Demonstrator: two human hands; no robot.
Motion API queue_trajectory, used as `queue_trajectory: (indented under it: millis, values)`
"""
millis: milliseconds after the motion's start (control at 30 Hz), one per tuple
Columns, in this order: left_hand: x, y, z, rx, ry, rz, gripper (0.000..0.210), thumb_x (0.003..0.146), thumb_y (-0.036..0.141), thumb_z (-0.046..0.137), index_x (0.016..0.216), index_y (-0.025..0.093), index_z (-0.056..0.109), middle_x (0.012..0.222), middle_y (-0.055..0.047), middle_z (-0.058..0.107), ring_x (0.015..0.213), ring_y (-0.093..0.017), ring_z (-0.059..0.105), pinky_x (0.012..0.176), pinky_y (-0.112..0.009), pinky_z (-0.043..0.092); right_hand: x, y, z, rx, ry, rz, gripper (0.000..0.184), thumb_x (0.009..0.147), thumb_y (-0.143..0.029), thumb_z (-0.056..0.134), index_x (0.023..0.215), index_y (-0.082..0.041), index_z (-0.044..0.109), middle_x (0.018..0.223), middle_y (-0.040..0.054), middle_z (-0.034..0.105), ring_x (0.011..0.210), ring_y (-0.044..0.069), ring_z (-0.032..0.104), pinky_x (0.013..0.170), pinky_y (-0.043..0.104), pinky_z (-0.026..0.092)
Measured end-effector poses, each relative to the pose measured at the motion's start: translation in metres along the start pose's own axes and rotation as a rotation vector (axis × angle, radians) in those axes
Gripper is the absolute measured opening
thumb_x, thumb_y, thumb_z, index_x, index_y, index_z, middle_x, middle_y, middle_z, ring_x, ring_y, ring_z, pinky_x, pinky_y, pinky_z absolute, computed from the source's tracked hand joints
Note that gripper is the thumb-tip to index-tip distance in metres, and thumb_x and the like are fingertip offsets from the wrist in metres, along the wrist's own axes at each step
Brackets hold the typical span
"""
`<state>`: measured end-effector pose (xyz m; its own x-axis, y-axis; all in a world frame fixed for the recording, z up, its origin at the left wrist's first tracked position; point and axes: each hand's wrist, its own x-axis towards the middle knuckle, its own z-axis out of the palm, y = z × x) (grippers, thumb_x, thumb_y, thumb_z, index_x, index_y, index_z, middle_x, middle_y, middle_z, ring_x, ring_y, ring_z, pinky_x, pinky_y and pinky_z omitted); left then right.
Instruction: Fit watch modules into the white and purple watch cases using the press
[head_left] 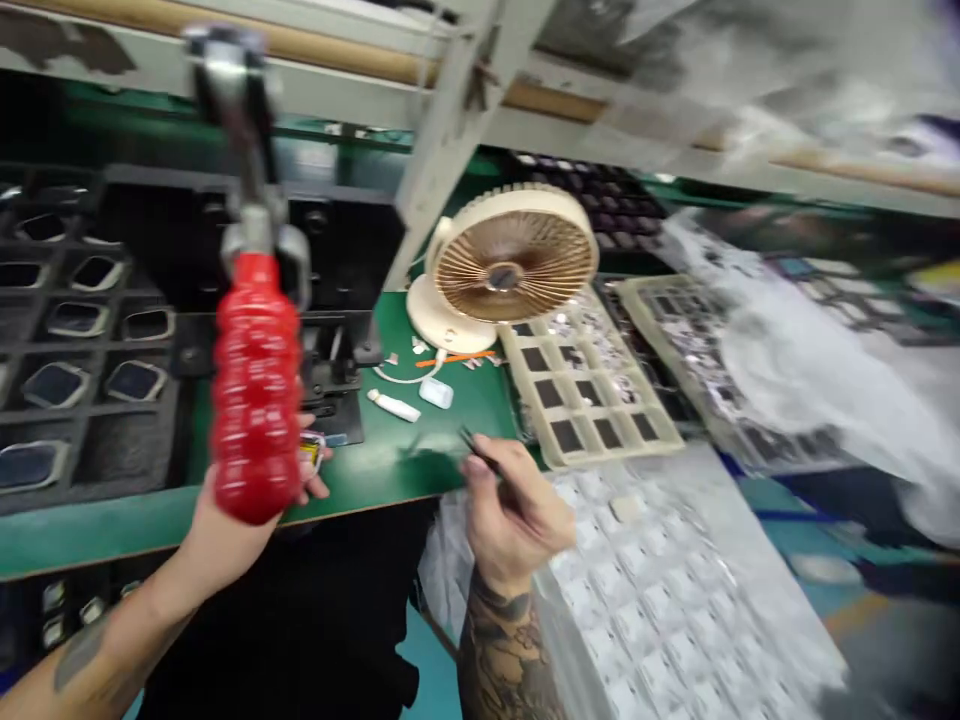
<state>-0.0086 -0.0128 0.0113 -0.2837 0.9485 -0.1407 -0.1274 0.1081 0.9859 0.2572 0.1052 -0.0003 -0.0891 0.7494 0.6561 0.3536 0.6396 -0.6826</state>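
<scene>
My left hand [229, 530] is partly hidden behind the red ribbed handle [256, 400] of a black lever press [341, 240]. Its fingers show to the right of that handle, closed around a small electronic part [309, 452] with a yellow patch and a pale rim. What the part is exactly, I cannot tell. In my right hand [517, 505], thumb and forefinger pinch dark tweezers [480, 450], their tips pointing up and left over the green bench [405, 470]. A white tube [394, 405] and a small clear-white piece [436, 393] lie beyond the tips.
A cream fan [517, 255] stands behind the bench. Dark compartment trays with watch-like casings [56, 385] fill the left. Cream divided trays [551, 455] hold dark squares and small parts. At lower right lies a white moulded tray [660, 600]. Plastic film [810, 360] hangs at right.
</scene>
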Motion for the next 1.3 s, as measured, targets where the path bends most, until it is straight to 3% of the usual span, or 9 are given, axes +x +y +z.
queue_trajectory:
  millis: [133,200,300,467,767,967,1100,1200,1300]
  values:
    - [0.005,0.001,0.002,-0.093,0.017,-0.006,0.050,0.109,0.036,0.079,0.153,0.017,0.065,0.117,-0.013,0.086,0.086,-0.020,0.083,0.074,-0.029,0.066,-0.004,0.003,0.003,-0.094,-0.066,0.123,0.014,0.101,-0.020,0.083,0.113,-0.025,0.088,0.101,0.0060,0.083,0.087,0.021,0.077,0.075,0.034,0.060]
    - [0.005,-0.001,0.003,-0.095,0.013,-0.005,0.047,0.111,0.036,0.076,0.153,0.018,0.065,0.111,-0.011,0.086,0.087,-0.020,0.084,0.077,-0.029,0.067,-0.007,-0.003,0.007,-0.092,-0.007,0.155,0.011,0.101,-0.021,0.084,0.111,-0.022,0.088,0.101,0.0070,0.084,0.088,0.022,0.079,0.077,0.035,0.063]
    - [0.003,-0.008,0.004,-0.082,-0.016,0.012,0.045,0.112,0.036,0.075,0.154,0.021,0.065,0.112,-0.009,0.085,0.090,-0.019,0.084,0.080,-0.028,0.068,-0.013,-0.025,0.023,0.094,0.053,0.150,0.019,0.096,-0.015,0.087,0.115,-0.021,0.086,0.100,0.0065,0.083,0.081,0.022,0.081,0.072,0.035,0.068]
    - [0.002,-0.011,0.005,-0.132,-0.013,0.069,0.050,0.105,0.033,0.083,0.153,0.022,0.070,0.113,-0.009,0.086,0.093,-0.024,0.087,0.080,-0.030,0.070,-0.020,-0.061,0.065,0.362,-0.157,0.021,0.028,0.098,-0.004,0.076,0.118,-0.022,0.081,0.109,0.0087,0.084,0.098,0.027,0.084,0.078,0.043,0.074]
    - [0.001,0.002,0.004,-0.087,0.001,0.081,0.045,0.101,0.023,0.086,0.144,0.020,0.074,0.109,-0.006,0.087,0.093,-0.022,0.086,0.082,-0.027,0.070,-0.026,-0.057,0.084,0.449,-0.189,0.038,0.040,0.097,0.004,0.073,0.126,-0.022,0.080,0.114,0.0088,0.084,0.105,0.026,0.082,0.083,0.043,0.073]
    - [0.001,-0.002,0.002,-0.146,-0.058,0.068,0.048,0.109,0.031,0.078,0.153,0.016,0.067,0.110,-0.009,0.086,0.092,-0.022,0.086,0.085,-0.030,0.070,-0.029,-0.057,0.094,0.482,-0.129,0.314,0.015,0.105,-0.014,0.075,0.115,-0.023,0.081,0.108,0.0070,0.081,0.095,0.021,0.081,0.081,0.036,0.069]
    - [0.001,-0.005,0.000,-0.157,-0.051,0.081,0.046,0.109,0.034,0.078,0.152,0.018,0.069,0.117,-0.011,0.086,0.092,-0.022,0.086,0.084,-0.030,0.071,-0.035,-0.059,0.091,0.618,-0.192,0.510,0.009,0.110,-0.028,0.071,0.112,-0.022,0.077,0.097,0.0056,0.078,0.084,0.020,0.079,0.072,0.033,0.066]
    - [0.003,-0.006,0.001,-0.200,-0.031,0.085,0.046,0.110,0.034,0.078,0.153,0.020,0.069,0.122,-0.011,0.086,0.093,-0.020,0.086,0.083,-0.027,0.070,-0.038,-0.064,0.077,0.582,-0.215,0.291,0.011,0.107,-0.026,0.073,0.115,-0.023,0.079,0.097,0.0071,0.079,0.084,0.024,0.079,0.072,0.039,0.067]
    - [0.005,-0.005,0.004,-0.276,0.004,0.077,0.044,0.110,0.033,0.079,0.151,0.019,0.069,0.113,-0.009,0.085,0.087,-0.018,0.086,0.078,-0.024,0.070,-0.033,-0.064,0.066,0.475,-0.091,0.063,0.018,0.103,-0.020,0.077,0.119,-0.024,0.081,0.099,0.0075,0.079,0.089,0.026,0.079,0.074,0.044,0.067]
